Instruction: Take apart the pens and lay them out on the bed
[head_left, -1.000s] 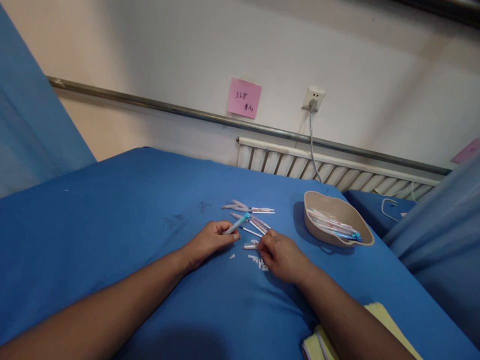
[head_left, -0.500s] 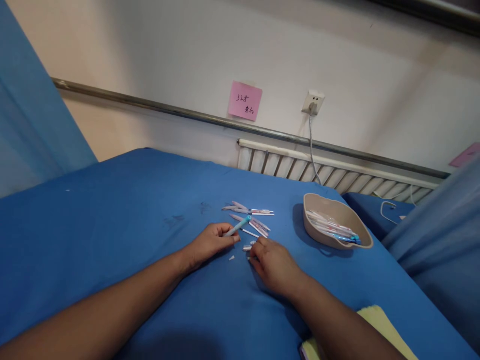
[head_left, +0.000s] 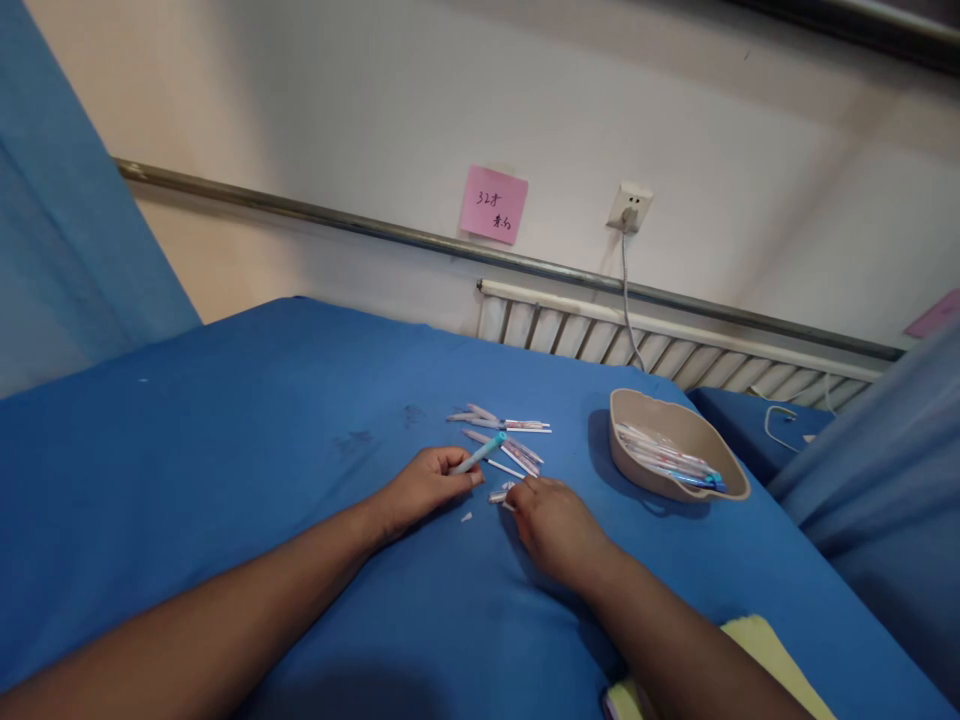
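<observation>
My left hand [head_left: 433,487] is closed round a pen barrel [head_left: 477,455] with a light-blue end, which tilts up to the right. To its right, my right hand [head_left: 556,525] is low over the blue sheet, its fingers pinched together. A small white piece [head_left: 508,506] shows at these fingertips, partly hidden by them. Close by lie small clear and white parts [head_left: 498,496] and one loose white cone-shaped tip [head_left: 466,517]. Beyond the hands lie several pen barrels [head_left: 480,420] and white refills [head_left: 506,468] in two loose groups.
A beige tray [head_left: 630,405] with several pens in it stands to the right. Yellow cloth or paper [head_left: 765,650] lies under my right forearm. Behind the blue-covered surface [head_left: 262,400] are a radiator [head_left: 555,325], a rail [head_left: 337,225] and a socket [head_left: 630,207] with a hanging cord.
My right hand has shifted very slightly, and the small white piece at its fingertips sits a little higher and further right. My left hand keeps its hold on the pen barrel.
</observation>
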